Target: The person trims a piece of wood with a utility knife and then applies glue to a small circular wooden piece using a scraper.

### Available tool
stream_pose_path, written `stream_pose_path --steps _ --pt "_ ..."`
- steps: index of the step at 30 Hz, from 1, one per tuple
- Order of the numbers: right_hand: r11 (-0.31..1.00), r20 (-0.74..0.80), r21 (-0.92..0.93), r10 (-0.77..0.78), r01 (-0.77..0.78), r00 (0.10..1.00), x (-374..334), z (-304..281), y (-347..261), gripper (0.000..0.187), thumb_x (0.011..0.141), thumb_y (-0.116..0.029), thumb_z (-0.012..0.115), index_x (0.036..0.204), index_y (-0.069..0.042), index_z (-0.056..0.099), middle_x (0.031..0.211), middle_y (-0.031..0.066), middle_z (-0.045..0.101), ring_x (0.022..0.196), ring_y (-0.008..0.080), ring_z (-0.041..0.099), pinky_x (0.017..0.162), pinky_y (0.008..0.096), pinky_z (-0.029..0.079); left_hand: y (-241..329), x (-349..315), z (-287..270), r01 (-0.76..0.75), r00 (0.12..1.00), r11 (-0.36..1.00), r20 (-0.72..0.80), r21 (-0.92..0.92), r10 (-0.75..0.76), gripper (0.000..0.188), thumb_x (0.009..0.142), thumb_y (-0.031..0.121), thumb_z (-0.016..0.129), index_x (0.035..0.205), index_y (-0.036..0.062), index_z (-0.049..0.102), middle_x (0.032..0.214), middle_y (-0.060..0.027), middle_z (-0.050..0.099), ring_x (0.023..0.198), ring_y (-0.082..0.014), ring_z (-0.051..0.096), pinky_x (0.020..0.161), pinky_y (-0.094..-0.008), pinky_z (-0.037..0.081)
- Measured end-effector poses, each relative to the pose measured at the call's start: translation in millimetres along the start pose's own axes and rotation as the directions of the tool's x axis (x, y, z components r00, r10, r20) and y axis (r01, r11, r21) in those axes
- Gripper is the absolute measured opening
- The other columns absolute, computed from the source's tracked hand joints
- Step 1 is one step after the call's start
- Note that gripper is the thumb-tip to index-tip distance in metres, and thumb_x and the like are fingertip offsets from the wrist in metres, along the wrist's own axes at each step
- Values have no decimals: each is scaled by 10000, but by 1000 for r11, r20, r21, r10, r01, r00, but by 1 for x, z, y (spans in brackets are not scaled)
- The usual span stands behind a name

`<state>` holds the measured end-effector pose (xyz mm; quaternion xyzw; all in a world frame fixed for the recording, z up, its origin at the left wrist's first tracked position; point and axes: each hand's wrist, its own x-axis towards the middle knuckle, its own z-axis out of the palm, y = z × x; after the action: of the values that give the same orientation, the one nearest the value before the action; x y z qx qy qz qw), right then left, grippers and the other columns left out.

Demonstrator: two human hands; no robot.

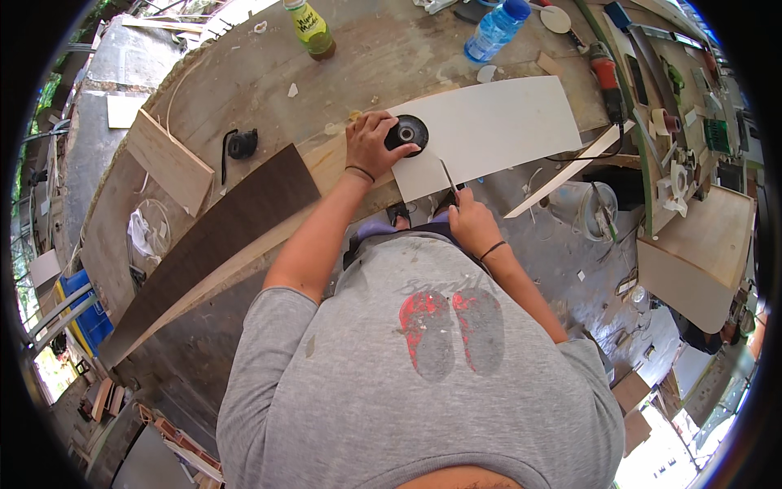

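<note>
My left hand [373, 148] grips a round black disc [414, 129] with a pale metal centre. The disc rests at the left end of a long white panel [509, 126], with my thumb along its near side. My right hand [475, 224] is closed around the handle of a slim tool with a narrow metal blade [446, 174]. Its tip points up and left over the panel's near edge, a little apart from the disc. Whether that blade belongs to a knife or another tool, I cannot tell.
A dark brown panel [228, 218] lies to the left, near a black tape measure [241, 144] and a wooden board [169, 161]. Farther back stand a green-labelled bottle [310, 31] and a blue-capped bottle [495, 33]. A red-and-black power tool [606, 77] lies right, above a clear bucket [588, 210].
</note>
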<state>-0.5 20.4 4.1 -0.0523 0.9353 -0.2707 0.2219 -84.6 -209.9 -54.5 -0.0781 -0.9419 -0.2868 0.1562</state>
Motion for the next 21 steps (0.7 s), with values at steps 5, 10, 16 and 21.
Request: stream_pose_path --steps 5,10,16,21 --pt "999 -2 41 15 -15 1000 -1 -2 5 320 832 -212 513 1063 -3 440 840 277 621 787 458 597 726 537 467 -5 0 4 81 990 984 -100 -159 -98 449 674 464 728 898 83 648 1022 -57 597 1007 -255 528 885 -395 360" --pt "999 22 21 31 -31 999 1 -4 5 338 832 -231 500 1077 -3 451 860 271 624 815 452 597 746 534 465 -19 12 13 352 892 930 -264 -103 -367 398 739 407 690 932 67 620 1009 -94 599 1005 -291 531 891 -396 370" --pt "998 44 -11 62 -62 997 -2 -8 -1 323 850 -240 499 1059 4 459 860 268 626 816 438 605 742 526 470 -14 19 17 429 857 895 -366 121 -362 627 734 389 667 1252 116 444 1307 -142 401 1188 -328 384 925 -492 324" --pt "999 -13 -3 -37 37 999 -2 -4 -4 316 881 -249 486 1063 8 454 855 270 625 809 441 605 732 525 473 0 22 24 48 999 983 -25 177 -44 380 805 330 578 1112 108 572 1157 -84 553 1156 -266 443 969 -403 285"
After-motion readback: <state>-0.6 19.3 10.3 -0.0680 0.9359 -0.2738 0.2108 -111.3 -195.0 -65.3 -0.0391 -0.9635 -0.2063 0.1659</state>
